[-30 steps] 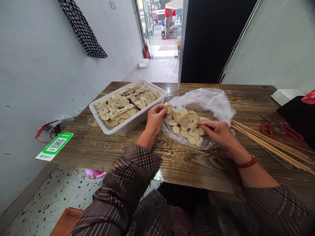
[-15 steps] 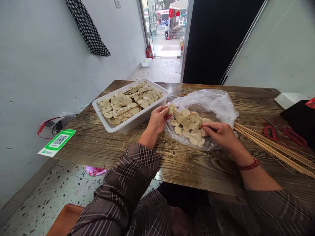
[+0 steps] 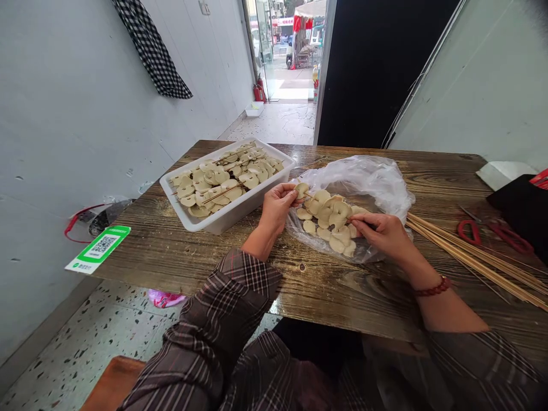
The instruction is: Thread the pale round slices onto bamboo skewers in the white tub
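My left hand pinches a pale round slice between thumb and fingers, at the left end of a thin wooden skewer. Further along, the skewer carries several beige slices. My right hand is closed around the skewer's other end, mostly hidden by the fingers. Below the skewer, loose round slices lie on a clear plastic bag spread on the table. To the left stands a white plastic tub, filled with skewered slices.
Bare bamboo skewers lie on the wooden table right of my right hand, beside red-handled scissors. A black bag sits at the far right. A green-and-white QR card sticks out at the table's left edge.
My left hand has shifted slightly to the right with the slice, closer to the other slices on the skewer. The right hand stays almost where it was.
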Action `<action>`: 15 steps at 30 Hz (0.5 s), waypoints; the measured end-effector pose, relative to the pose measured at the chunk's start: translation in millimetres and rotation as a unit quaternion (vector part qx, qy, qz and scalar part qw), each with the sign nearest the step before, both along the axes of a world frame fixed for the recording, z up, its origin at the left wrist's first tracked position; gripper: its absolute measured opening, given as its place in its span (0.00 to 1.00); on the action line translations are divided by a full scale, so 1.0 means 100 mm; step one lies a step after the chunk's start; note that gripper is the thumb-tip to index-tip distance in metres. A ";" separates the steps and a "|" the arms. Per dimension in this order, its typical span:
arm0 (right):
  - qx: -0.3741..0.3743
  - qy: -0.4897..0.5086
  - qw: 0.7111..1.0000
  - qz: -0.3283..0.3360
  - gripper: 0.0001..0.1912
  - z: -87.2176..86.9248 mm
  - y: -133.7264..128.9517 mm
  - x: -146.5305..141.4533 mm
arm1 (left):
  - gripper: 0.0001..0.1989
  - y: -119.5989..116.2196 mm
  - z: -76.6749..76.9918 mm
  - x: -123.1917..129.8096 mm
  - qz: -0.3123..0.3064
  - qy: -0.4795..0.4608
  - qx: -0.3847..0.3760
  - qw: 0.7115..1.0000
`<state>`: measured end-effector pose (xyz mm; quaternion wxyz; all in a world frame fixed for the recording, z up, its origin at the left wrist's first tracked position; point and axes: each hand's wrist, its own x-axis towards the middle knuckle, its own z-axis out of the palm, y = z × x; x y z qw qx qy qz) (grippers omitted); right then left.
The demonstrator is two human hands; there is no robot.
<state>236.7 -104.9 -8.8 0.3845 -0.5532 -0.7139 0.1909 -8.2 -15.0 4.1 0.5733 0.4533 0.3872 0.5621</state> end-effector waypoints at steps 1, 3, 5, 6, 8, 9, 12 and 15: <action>-0.002 0.000 1.000 -0.002 0.14 0.00 0.00 0.00 | 0.12 0.00 0.00 0.00 0.001 0.005 0.008 1.000; -0.004 -0.001 1.000 -0.002 0.15 0.00 0.00 0.00 | 0.11 0.01 -0.02 0.01 0.007 0.015 0.025 1.000; -0.002 -0.002 1.000 -0.004 0.15 0.01 -0.01 -0.01 | 0.11 0.02 -0.04 0.02 0.017 0.026 0.040 0.999; -0.001 -0.003 1.000 -0.006 0.15 0.02 -0.01 -0.02 | 0.10 0.03 -0.05 0.03 0.022 0.033 0.048 0.998; -0.002 -0.003 1.000 -0.009 0.16 0.02 -0.01 -0.03 | 0.10 0.05 -0.07 0.04 0.033 0.053 0.066 0.996; -0.004 -0.002 1.000 -0.009 0.16 0.02 -0.01 -0.03 | 0.09 0.06 -0.08 0.04 0.038 0.066 0.077 0.994; -0.007 0.001 1.000 -0.007 0.16 0.01 -0.01 -0.04 | 0.08 0.07 -0.11 0.04 0.045 0.112 0.106 0.987; -0.005 0.004 1.000 -0.008 0.15 -0.01 0.00 -0.04 | 0.08 0.06 -0.12 0.03 0.033 0.143 0.115 0.982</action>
